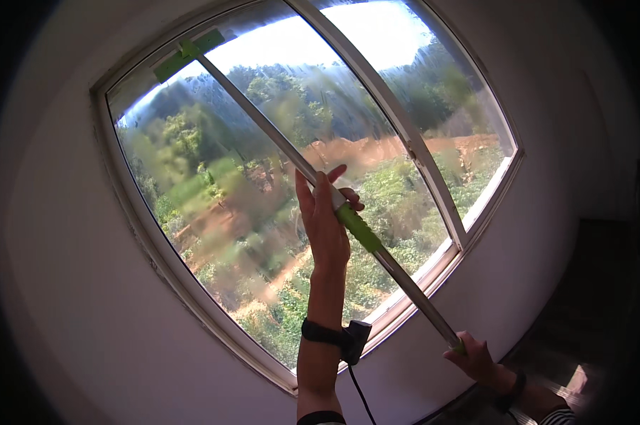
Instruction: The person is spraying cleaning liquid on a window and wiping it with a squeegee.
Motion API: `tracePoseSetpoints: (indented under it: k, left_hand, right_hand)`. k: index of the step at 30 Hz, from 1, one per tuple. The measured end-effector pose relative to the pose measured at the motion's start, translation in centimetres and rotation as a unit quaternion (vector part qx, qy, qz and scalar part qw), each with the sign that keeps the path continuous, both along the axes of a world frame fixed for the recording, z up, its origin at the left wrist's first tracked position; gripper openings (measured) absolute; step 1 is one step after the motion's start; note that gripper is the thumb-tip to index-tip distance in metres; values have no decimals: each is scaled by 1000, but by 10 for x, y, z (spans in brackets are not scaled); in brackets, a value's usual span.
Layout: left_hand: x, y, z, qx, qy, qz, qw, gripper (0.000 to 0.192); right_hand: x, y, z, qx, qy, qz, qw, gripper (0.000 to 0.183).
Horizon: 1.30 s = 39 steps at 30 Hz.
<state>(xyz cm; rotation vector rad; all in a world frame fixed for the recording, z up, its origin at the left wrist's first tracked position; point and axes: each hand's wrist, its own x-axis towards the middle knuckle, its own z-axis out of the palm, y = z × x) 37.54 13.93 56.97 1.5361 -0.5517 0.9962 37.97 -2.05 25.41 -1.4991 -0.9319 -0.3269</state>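
A long metal pole (pixel 415 292) with a green grip sleeve (pixel 358 228) slants across the window. At its upper left end, a green window-cleaning head (pixel 188 54) lies against the top of the left pane (pixel 266 175), whose glass looks wet and smeared. My left hand (pixel 328 207) supports the pole just above the green sleeve, thumb and some fingers spread around it. Down at the pole's lower end, my right hand (pixel 471 353) is closed around the end, where a bit of green shows.
The white window frame (pixel 389 106) has an upright bar between two panes. Plain wall (pixel 75 239) surrounds it. A black device (pixel 356 340) with a cable is strapped to my left wrist. Dark floor (pixel 559 319) with a sunlit patch lies at the lower right.
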Motion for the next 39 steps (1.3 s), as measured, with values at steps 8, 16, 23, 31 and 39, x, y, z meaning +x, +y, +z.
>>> tracePoseSetpoints:
  k: [8,16,23,31,39]
  left_hand:
    - [4,60,17,-12,-147,136,980,16]
    - [56,27,-157,-81,-124,184,972,15]
    - [-9,-66,-327,-121,267,-88,952,17]
    - [-61,-139,-436,-88,440,-302,841,20]
    - [-83,-127,-412,-19,482,-378,790,20]
  right_hand:
    - [-17,51,41,-2,241,231,942,20]
    - [26,1,-91,-186,352,123,909,26]
    - [4,-172,-253,-326,387,3,862,31]
    - [-92,-376,-378,-524,412,-107,738,30]
    - [-120,-334,-404,-457,310,-91,828,29]
